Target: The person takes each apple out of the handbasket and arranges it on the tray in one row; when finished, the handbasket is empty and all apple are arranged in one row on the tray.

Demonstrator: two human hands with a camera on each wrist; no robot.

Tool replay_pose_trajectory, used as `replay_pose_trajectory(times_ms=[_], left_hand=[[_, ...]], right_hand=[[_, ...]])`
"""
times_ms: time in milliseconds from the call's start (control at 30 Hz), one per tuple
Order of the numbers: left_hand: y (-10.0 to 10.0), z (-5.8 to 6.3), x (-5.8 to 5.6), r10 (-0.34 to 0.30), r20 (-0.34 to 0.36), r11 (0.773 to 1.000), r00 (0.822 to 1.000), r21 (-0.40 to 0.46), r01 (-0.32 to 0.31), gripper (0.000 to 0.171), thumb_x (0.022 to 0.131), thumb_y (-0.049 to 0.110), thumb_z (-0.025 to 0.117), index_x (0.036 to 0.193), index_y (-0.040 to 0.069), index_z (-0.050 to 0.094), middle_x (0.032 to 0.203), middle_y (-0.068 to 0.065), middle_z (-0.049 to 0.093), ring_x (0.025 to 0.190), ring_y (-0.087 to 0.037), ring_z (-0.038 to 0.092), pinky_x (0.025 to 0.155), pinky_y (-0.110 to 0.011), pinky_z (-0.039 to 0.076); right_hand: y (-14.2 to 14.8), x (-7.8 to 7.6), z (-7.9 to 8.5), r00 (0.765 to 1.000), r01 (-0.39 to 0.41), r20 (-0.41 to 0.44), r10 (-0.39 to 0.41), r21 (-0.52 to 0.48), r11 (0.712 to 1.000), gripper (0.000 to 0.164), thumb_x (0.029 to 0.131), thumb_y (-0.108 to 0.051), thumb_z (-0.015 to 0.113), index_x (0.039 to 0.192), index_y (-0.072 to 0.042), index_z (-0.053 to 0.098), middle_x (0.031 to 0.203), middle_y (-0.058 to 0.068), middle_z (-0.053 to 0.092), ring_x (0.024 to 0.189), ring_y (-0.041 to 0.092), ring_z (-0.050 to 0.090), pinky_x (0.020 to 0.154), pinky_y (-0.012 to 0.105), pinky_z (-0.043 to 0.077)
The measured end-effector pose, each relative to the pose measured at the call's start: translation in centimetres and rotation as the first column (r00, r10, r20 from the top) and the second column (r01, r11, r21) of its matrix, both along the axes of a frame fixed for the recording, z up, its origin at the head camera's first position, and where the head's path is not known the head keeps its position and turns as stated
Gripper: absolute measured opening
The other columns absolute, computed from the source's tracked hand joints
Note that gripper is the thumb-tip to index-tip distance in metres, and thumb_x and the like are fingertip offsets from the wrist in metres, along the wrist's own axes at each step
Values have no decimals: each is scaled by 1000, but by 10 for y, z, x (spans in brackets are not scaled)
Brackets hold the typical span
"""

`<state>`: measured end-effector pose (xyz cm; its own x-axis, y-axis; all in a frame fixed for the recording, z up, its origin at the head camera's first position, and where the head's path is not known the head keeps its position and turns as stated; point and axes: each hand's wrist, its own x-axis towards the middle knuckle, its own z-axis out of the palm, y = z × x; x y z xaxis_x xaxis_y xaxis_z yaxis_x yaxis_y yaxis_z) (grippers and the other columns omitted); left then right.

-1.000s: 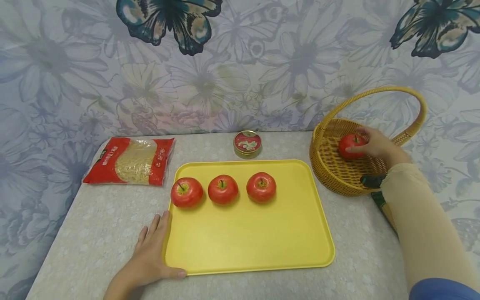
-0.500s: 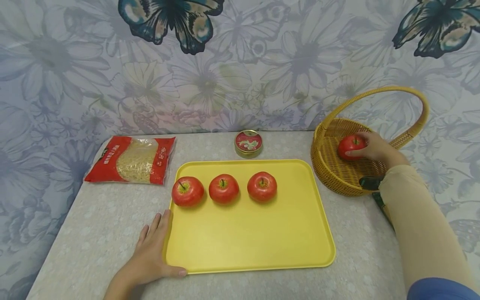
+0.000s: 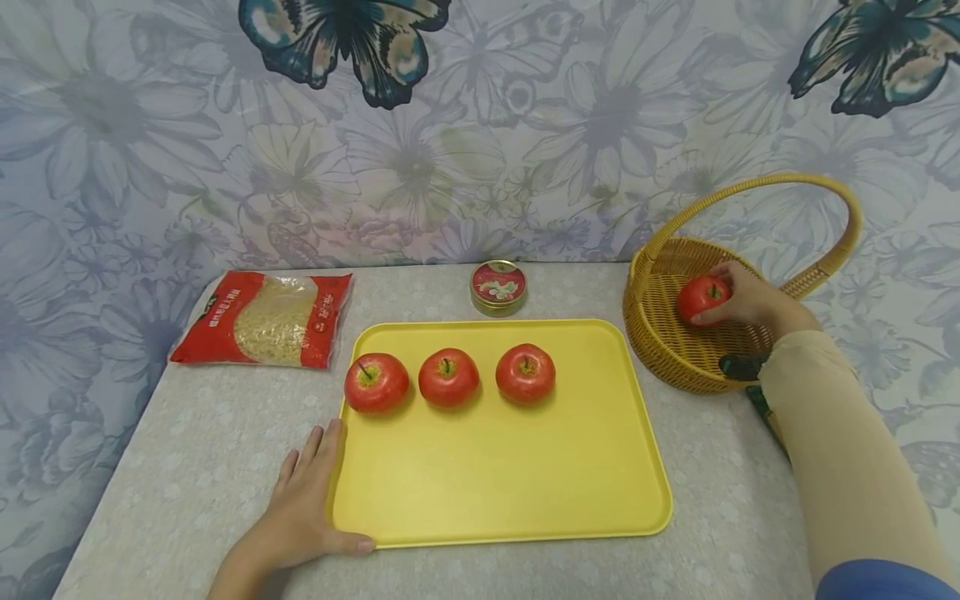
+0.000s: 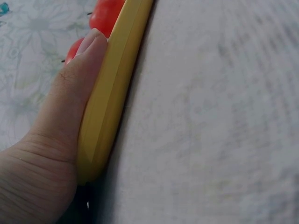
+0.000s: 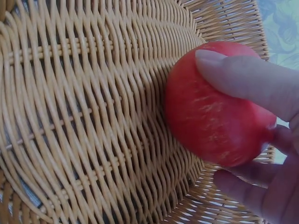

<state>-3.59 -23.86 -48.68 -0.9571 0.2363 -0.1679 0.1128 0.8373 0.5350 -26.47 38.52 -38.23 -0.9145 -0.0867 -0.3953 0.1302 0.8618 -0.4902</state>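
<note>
Inside the wicker basket, my right hand grips a red apple. The right wrist view shows my thumb across this apple and fingers curled beneath it, right at the woven wall. My left hand rests at the near left corner of the yellow tray, fingers straight along its left edge and thumb along the front rim. Three more red apples stand in a row on the tray: a left one, a middle one and a right one.
A red bag with a clear window of pale food lies at the back left. Behind the tray stands a round tin with a red lid. The basket's tall handle arches over it. A dark green item lies partly under my right forearm.
My right fingers have settled around the apple in the basket, with the thumb now lower on it, and the apple has tilted slightly. The left hand and the tray stay put.
</note>
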Motion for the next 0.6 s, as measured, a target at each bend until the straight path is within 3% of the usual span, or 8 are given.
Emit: replay_pose_trajectory(times_ms=[200,467,600], left_hand=[[0,0,0,3,13,1000,1000,5,-4,151,42,80,73,152,18,-9,159,-18,6,146,-39,0,115,-47,-17],[-1,-2,0,11,19,1000,1000,-13,-10,152,41,81,73,152,18,-9,159,-19,5,146,-39,-1,115,-44,-20],[-1,-2,0,4,8,1000,1000,-9,-4,151,42,81,73,153,17,-8,159,-19,6,146,-39,0,115,-43,-19]], right_hand=[[-1,3,5,998,-50,-18,52,100,994,98,74,-51,75,145,-6,24,136,27,35,119,46,38,92,63,39],[-10,14,23,994,-37,-96,44,77,996,98,71,-55,75,144,-10,27,131,21,44,114,39,46,89,53,44],[-19,25,34,986,-18,-164,30,74,997,101,69,-56,76,144,-9,28,131,22,44,113,40,47,89,55,44]])
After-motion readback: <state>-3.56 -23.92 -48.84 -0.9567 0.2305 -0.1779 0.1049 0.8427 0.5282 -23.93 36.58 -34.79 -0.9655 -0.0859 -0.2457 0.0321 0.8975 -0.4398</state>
